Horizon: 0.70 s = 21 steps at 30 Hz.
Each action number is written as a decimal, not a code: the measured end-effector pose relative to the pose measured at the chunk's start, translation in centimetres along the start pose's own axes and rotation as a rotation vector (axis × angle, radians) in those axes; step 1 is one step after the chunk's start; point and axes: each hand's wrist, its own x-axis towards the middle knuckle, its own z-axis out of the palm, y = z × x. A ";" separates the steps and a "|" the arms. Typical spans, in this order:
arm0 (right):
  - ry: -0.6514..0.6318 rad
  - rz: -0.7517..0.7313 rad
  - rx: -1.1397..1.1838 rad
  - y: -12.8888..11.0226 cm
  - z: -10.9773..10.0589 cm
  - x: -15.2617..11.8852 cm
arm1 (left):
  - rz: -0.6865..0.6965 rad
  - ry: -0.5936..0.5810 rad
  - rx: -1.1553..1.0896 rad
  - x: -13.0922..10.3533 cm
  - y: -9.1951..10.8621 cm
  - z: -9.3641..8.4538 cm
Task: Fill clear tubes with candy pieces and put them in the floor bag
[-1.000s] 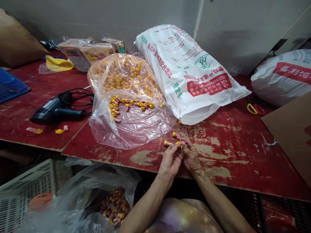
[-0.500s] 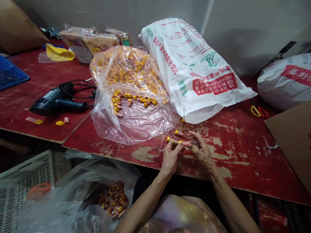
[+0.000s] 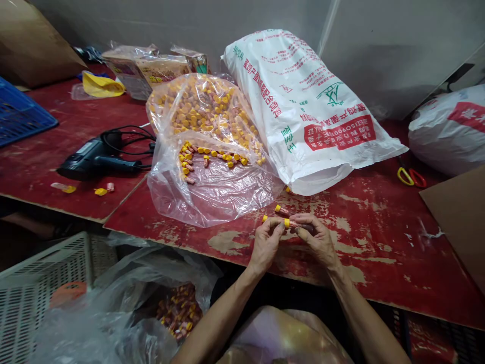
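Over the front of the worn red table (image 3: pixel 379 212), a small vial with a yellow cap and pink filling (image 3: pixel 287 223) lies level between my hands. My left hand (image 3: pixel 265 245) pinches it at the cap end. The fingers of my right hand (image 3: pixel 319 241) are closed round its other end, which they mostly hide. Just beyond my fingers, another yellow-capped vial (image 3: pixel 282 210) rests on the table. A further yellow cap (image 3: pixel 264 218) shows behind my left fingers; what it belongs to is hidden.
An open clear bag of yellow-capped vials (image 3: pixel 212 197) lies ahead, beside a large white printed sack (image 3: pixel 303 101). Left are a heat gun (image 3: pixel 91 156) and a blue crate (image 3: pixel 22 114). Scissors (image 3: pixel 411 177) and cardboard (image 3: pixel 458 217) stand right. Below, a plastic bag (image 3: pixel 151 273) holds more vials.
My right hand has closed in on the vial's far end, its raised fingers now folded round it. My left hand keeps its pinch. The whole view has shifted slightly.
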 end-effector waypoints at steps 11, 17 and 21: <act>-0.211 -0.146 -1.053 1.5 -5.9 1.5 | 0.278 0.356 0.536 3.4 1.3 -5.2; -0.233 -0.221 -0.915 2.9 -6.0 2.8 | 0.277 0.610 0.753 11.1 4.1 -12.9; -0.008 -0.311 -0.890 4.9 -5.3 3.4 | 0.305 0.689 0.622 16.3 6.0 -16.3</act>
